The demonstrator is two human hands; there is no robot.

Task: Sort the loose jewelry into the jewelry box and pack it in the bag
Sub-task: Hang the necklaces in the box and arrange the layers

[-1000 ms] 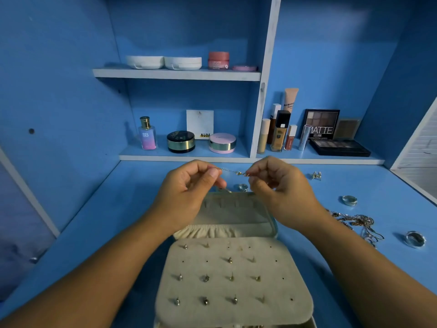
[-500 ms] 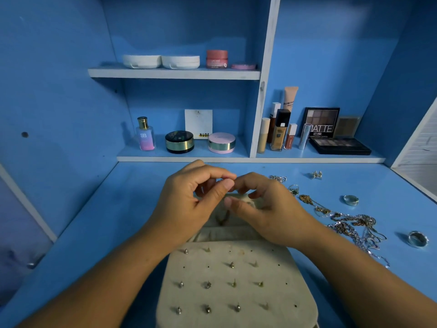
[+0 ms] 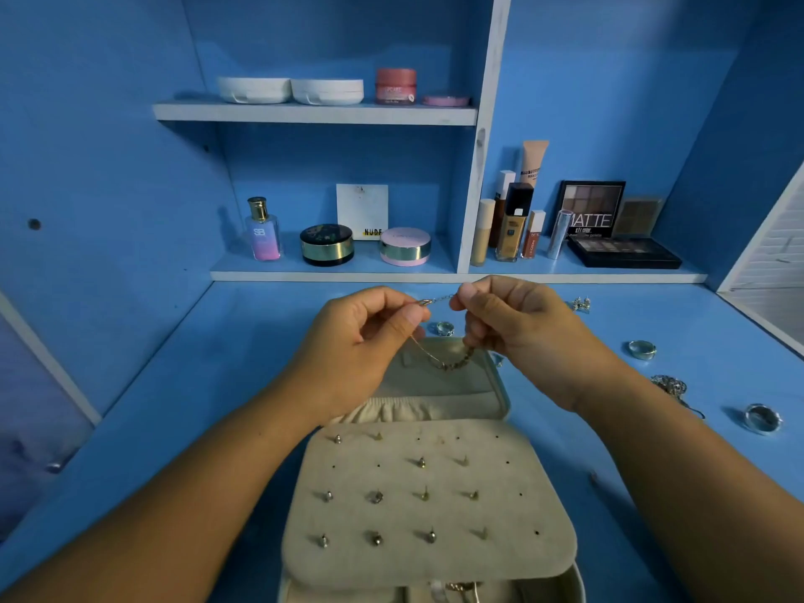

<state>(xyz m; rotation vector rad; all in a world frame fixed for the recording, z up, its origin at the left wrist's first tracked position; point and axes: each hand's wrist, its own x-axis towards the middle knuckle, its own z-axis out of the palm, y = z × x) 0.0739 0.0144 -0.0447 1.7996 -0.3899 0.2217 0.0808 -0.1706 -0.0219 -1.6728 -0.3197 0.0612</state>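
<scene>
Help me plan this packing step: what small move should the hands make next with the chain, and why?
Probably lower the chain into the far half of the open box: the left hand and right hand each pinch an end, and its slack hangs over that half.

A blue table fills the lower view, set into a blue alcove. The back wall and the left side panel are painted the same blue; the panel has a small dark hole. A white upright board splits the back into two bays. In the left bay an upper shelf with a pale front edge carries jars and flat cases. A lower shelf runs across both bays just above the table, crowded with bottles, tubes and palettes. At the right edge stands a white slatted panel. The light is dim and bluish, with soft shadows under the shelves
</scene>
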